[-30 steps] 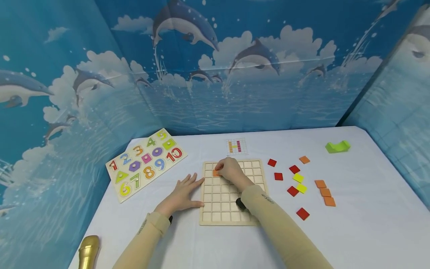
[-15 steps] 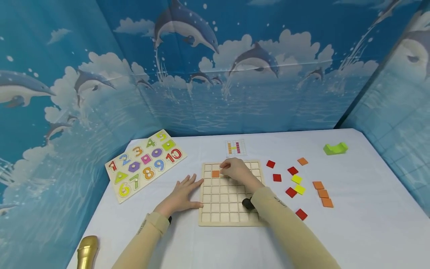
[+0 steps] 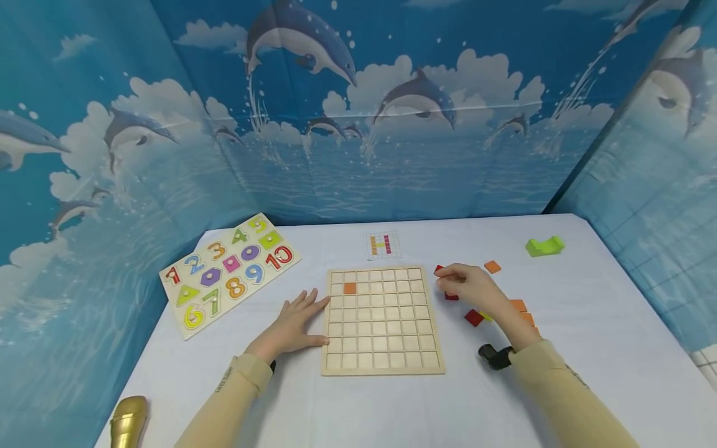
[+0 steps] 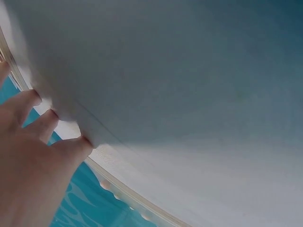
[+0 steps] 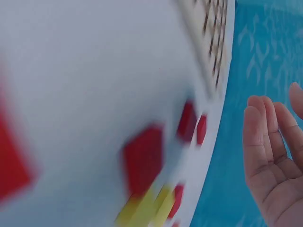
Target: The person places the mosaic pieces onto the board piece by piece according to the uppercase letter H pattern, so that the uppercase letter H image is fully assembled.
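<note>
A square wooden grid board (image 3: 378,327) lies mid-table, with one orange tile (image 3: 350,288) in a cell near its upper left. My left hand (image 3: 288,330) rests spread on the cloth, its thumb and a fingertip touching the board's left edge. Off the board's right side, my right hand (image 3: 473,289) hovers above the loose tiles, partly covering them. The right wrist view shows that hand's fingers (image 5: 255,137) gently bent, holding nothing. Blurred red tiles (image 5: 144,158) and yellow tiles (image 5: 142,208) lie on the cloth there.
Behind the board is a pattern card (image 3: 384,245) with coloured squares. A number puzzle (image 3: 229,274) lies at the left and a gold microphone (image 3: 129,420) at the front left. Orange tiles (image 3: 518,305) and a green curved block (image 3: 545,246) lie to the right.
My right hand has left the orange tile on the board and moved right, over the red tiles. My left hand stays at the board's left edge. The head view has shifted slightly.
</note>
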Tool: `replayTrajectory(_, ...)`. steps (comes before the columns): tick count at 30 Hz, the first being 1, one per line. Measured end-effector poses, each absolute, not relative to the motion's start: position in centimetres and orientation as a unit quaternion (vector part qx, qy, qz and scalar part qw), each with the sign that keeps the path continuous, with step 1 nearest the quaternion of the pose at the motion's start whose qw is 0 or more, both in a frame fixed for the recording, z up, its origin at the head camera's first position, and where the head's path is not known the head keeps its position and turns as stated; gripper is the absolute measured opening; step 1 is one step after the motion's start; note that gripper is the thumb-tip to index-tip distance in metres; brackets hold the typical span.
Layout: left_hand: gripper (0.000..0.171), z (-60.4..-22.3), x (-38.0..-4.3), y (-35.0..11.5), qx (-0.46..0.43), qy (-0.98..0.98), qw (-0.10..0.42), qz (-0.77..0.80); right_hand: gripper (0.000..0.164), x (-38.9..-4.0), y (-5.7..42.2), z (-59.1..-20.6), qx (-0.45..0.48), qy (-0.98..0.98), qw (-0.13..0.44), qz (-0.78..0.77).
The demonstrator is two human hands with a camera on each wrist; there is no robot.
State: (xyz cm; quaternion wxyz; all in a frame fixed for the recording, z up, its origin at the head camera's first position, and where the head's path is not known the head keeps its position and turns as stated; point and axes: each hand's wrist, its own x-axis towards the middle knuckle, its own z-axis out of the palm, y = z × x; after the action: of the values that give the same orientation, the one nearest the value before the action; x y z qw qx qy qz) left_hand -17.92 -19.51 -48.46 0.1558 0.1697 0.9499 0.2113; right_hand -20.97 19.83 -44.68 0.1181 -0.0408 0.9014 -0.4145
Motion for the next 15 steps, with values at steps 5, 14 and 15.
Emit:
replayTrajectory(5, 0.088, -48.5, -17.9, -19.6, 0.176, 0.949, 0.154, 0.211, 0.047, -19.5, 24.5, -45.0, 0.016, 0.908, 0.118, -0.401)
replayTrajectory(14, 0.089, -48.4, -18.0, -19.6, 0.172, 0.951, 0.158, 0.202, 0.06, -18.1, 29.8, -45.3, 0.072, 0.91, 0.115, -0.392)
replayTrajectory(15, 0.089, -48.4, -18.0, -19.6, 0.171, 0.951, 0.159, 0.202, 0.06, -18.1, 30.1, -45.3, 0.073, 0.912, 0.113, -0.388)
